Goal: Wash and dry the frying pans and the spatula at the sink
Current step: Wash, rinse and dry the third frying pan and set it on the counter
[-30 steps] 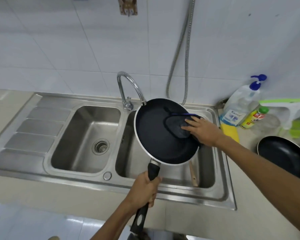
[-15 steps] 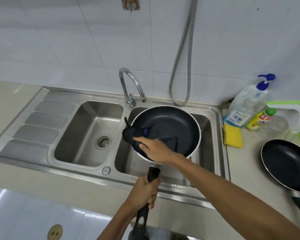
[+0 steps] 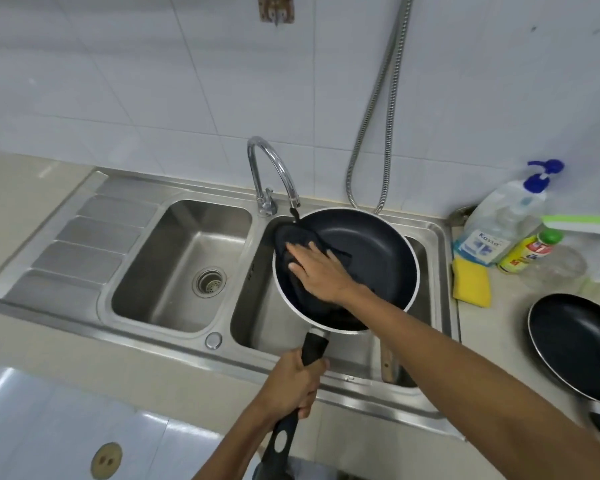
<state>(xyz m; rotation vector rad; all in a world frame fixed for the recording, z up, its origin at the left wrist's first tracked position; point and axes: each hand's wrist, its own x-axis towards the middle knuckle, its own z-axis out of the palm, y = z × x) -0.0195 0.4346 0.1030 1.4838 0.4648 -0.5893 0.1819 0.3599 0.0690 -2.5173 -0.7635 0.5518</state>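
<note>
Frying pan: you hold it in the air over the right basin, inside facing up at you. I judge that is so drips land in the sink, not on the counter.

Left to right:

- **Far left:** the drainboard and left basin lie apart from the work.
- **Faucet:** the faucet spout ends just above the pan's far-left rim. No water shows, which fits wiping rather than rinsing.
- **Left hand:** your left hand has its fingers curled tight round the black handle, gripped high near the pan body. That likely braces the pan against the other hand's push.
- **Cloth:** the dark cloth is bunched against the pan's left inner wall.
- **Right hand:** your right hand lies flat on the cloth, fingers straight and close together. They press rather than pinch, which gives wide contact for a sweep round the wall.
- **Under the pan:** a wooden handle leans in the right basin with its blade hidden. It is probably the spatula, waiting its turn.
- **Right of the sink:** the yellow sponge lies just beside the rim. The pump bottle and green-capped bottle stand behind it, all near.
- **Far right:** the second frying pan sits on the counter, inside up, well apart from the sink.

My read of the step is drying the pan's interior.
</note>
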